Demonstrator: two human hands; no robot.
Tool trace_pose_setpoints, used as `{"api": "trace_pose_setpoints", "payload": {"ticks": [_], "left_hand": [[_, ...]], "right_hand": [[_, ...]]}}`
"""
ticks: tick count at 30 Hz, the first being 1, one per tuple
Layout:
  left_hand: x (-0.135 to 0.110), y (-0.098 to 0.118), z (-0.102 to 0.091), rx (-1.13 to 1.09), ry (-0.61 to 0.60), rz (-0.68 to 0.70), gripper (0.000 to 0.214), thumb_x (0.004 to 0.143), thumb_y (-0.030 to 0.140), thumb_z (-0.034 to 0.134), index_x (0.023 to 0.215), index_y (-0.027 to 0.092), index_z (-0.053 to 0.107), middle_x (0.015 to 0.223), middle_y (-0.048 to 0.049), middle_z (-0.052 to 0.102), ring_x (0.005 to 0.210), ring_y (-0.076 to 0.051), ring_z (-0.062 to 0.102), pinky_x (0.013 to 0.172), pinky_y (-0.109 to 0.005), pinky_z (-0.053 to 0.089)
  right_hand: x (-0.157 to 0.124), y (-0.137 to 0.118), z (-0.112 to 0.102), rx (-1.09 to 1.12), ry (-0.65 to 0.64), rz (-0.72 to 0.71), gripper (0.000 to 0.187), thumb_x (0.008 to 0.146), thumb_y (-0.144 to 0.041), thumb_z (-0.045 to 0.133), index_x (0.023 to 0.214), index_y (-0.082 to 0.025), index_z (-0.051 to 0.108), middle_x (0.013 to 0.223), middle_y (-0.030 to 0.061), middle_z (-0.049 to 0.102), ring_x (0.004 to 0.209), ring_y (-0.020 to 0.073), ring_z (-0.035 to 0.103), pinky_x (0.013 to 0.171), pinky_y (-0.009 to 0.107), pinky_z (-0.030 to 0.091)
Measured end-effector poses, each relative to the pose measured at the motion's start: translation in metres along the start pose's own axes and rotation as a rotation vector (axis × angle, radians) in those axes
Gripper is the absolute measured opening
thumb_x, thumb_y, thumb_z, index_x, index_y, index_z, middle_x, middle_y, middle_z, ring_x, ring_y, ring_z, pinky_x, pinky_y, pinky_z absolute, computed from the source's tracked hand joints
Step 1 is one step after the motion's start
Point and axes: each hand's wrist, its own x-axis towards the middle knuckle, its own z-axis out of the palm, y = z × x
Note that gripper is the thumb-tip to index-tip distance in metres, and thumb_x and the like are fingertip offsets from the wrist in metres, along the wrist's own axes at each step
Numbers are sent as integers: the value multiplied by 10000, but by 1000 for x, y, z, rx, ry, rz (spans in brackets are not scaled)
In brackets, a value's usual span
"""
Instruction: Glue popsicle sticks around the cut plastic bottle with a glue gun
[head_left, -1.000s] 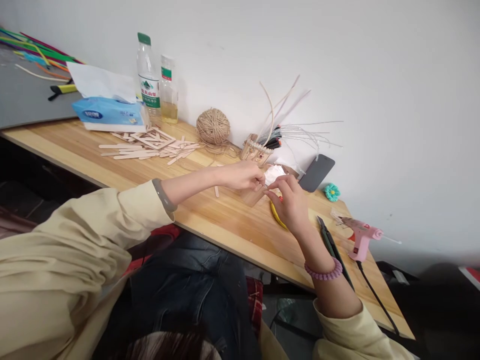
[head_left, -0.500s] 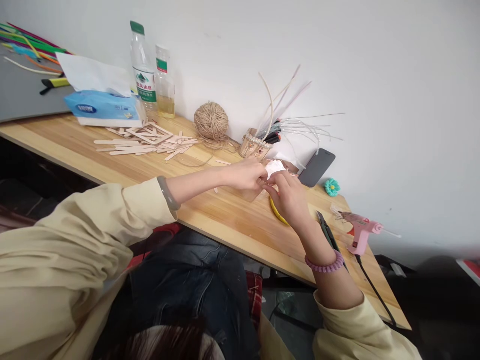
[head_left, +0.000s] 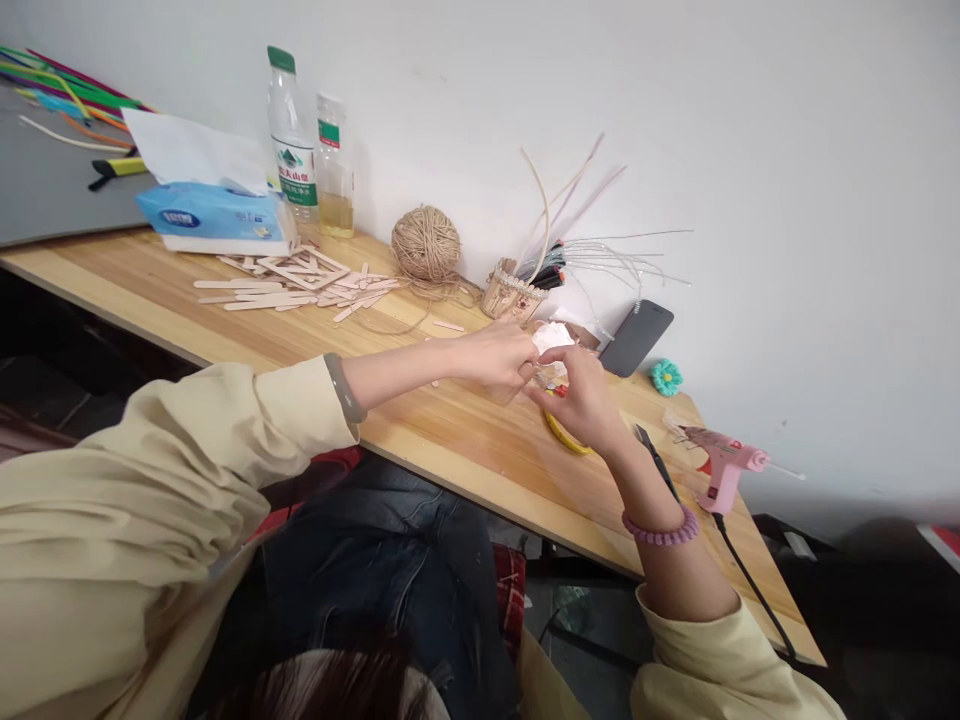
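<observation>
My left hand [head_left: 499,358] is closed above the middle of the table, with its fingers curled. What it grips, if anything, is hidden behind the knuckles. Close beside it, my right hand [head_left: 583,400] has thumb and index finger apart, their tips near the left fingers, and nothing clear shows between them. A crumpled white piece [head_left: 553,338], paper or tissue, shows just beyond both hands. Under the right hand lies a yellow curved object [head_left: 564,436], partly covered.
Wooden sticks [head_left: 300,285], a twine ball [head_left: 426,243], a tissue pack [head_left: 214,215] and two bottles [head_left: 293,165] are at left. A decorated pot [head_left: 511,293] and phone [head_left: 637,338] stand behind. A teal flower [head_left: 667,377], cutter [head_left: 657,462] and corded pink glue gun [head_left: 724,462] lie right.
My right thumb and index finger have spread apart and drawn slightly back from my left hand. More of the yellow object shows. The left hand stays closed in nearly the same place.
</observation>
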Motion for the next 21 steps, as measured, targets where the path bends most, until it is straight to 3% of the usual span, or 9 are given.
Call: {"api": "trace_pose_setpoints", "payload": {"ticks": [5,21], "left_hand": [[0,3,-2,1,8,-36,186,754,165,459,630,166,598,595,-20,612,695,-198,539,811,-377,341],[2,0,1,46,22,-47,139,690,159,504,610,163,617,538,-5,591,588,-161,518,783,-349,361]], "right_hand": [[2,-6,4,-190,-75,49,289,696,-333,729,890,-199,562,956,90,642,949,312,540,841,418,395],[6,-18,7,-358,-53,91,182,737,-353,634,732,-209,522,783,82,644,851,288,555,867,421,374]]}}
